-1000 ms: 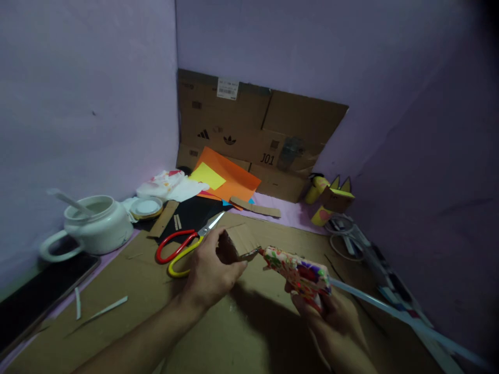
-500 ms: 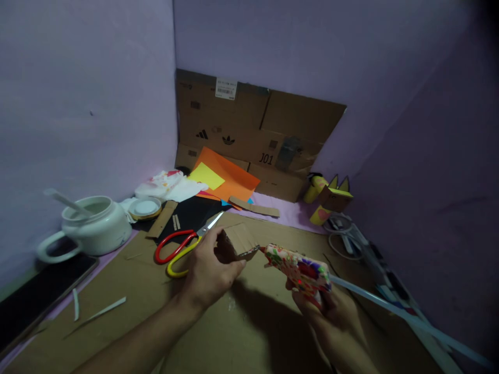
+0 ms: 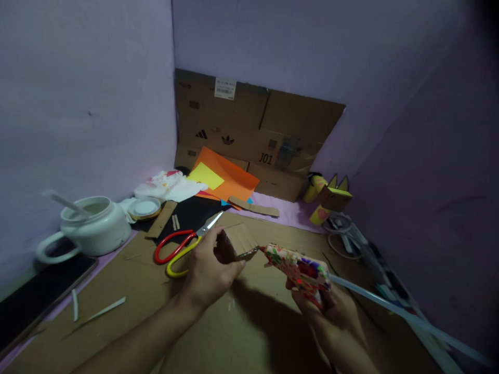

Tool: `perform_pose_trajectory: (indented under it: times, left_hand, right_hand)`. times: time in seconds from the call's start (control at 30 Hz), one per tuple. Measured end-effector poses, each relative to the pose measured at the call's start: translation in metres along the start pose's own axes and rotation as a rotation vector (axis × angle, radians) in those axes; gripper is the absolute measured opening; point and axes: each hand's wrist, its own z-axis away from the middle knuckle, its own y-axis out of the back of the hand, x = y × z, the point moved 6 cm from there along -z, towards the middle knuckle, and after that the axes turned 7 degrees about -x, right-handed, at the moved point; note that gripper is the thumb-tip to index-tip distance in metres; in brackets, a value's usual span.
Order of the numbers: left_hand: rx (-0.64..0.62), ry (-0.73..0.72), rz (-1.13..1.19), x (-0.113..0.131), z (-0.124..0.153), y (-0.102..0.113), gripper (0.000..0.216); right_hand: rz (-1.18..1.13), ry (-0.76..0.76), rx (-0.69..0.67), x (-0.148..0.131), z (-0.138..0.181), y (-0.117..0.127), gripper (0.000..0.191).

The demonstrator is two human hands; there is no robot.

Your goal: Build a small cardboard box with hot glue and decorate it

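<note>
My left hand (image 3: 210, 272) is closed on a small folded cardboard piece (image 3: 240, 238), held above the cardboard sheet (image 3: 218, 332) that covers the table. Its fingers and thumb grip the piece's left side. In my right hand (image 3: 331, 311) is a hot glue gun (image 3: 296, 267) with a floral pattern and a small red light. The gun's nozzle points left and is at the right corner of the cardboard piece, seemingly touching it. A long translucent glue stick (image 3: 397, 306) runs out of the gun's back. Scissors (image 3: 187, 246) with red and yellow handles lie just behind my left hand.
At left stand a white pot (image 3: 95, 228) and a dark phone (image 3: 42, 301). Orange paper (image 3: 230, 176), a yellow sheet (image 3: 206, 175) and a cardboard strip (image 3: 253, 206) lie at the back. A yellow-and-brown paper craft (image 3: 329, 200) and a coiled cable (image 3: 343, 244) sit at right.
</note>
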Motion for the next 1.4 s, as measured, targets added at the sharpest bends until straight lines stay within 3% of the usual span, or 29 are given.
perform_pose_trajectory:
  times: [0.43,0.67,0.83,1.07,1.23,1.4]
  left_hand:
    - [-0.013,-0.01,0.002,0.0,0.0,-0.001,0.054]
    - [-0.086,0.067,0.088,0.002,-0.001,-0.004,0.054]
    - [-0.189,0.128,0.205,0.001,0.0,-0.011,0.058]
    - [-0.43,0.195,0.3,-0.008,0.007,-0.032,0.057]
    - [-0.427,0.184,0.265,-0.011,0.006,-0.032,0.059]
    - [-0.443,0.224,0.335,-0.004,0.005,-0.034,0.056]
  right_hand:
    - [-0.088,-0.056,0.005,-0.01,-0.002,-0.001,0.02]
    - [-0.426,-0.167,0.046,-0.018,-0.009,0.004,0.023]
    - [-0.568,-0.305,0.081,0.003,-0.017,0.002,0.035]
    - [-0.498,-0.379,0.035,0.025,-0.045,-0.014,0.034]
    - [-0.353,-0.359,0.023,0.029,-0.064,-0.016,0.036]
    - [-0.205,-0.322,0.103,0.019,-0.063,0.002,0.031]
